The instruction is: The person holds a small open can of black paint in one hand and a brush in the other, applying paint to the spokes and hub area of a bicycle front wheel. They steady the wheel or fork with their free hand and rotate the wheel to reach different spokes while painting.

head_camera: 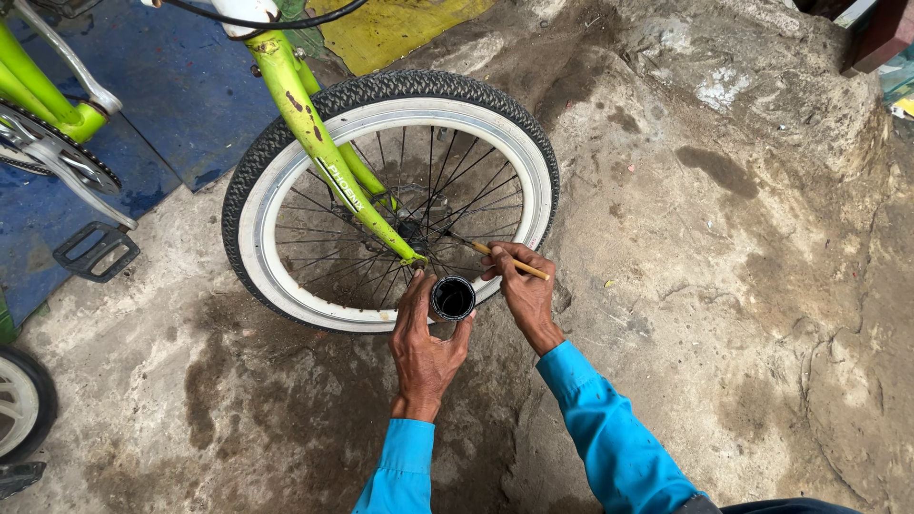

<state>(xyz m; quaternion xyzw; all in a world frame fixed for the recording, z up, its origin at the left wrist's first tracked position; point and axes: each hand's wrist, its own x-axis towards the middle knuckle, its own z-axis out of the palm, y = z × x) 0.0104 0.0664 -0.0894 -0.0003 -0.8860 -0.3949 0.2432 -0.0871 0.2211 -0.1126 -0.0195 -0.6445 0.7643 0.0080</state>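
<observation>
Left hand point(424, 347) grips a black pot point(453, 297) just below the wheel point(286, 276) hub. Right hand point(524, 286) pinches a brush point(509, 260), tip at the hub.

Bicycle frame point(305, 124): lime green, paint chipped to brown spots. Tyre point(419, 88): black, fine cross-hatched tread; sidewall white-grey band. Spokes point(324, 214): dark, thin. Small pot point(453, 297) in left hand point(424, 347): black rim, dark inside. Brush point(509, 260) in right hand point(526, 290): yellow-tan handle. Sleeves point(609, 438): bright blue, few dark specks. Mat point(181, 86): deep blue, scuffed; yellow sheet point(400, 27) beyond it. Pedal point(95, 252): black. Ground point(724, 286): grey-brown, mottled with darker stains, pale patch far off.
</observation>
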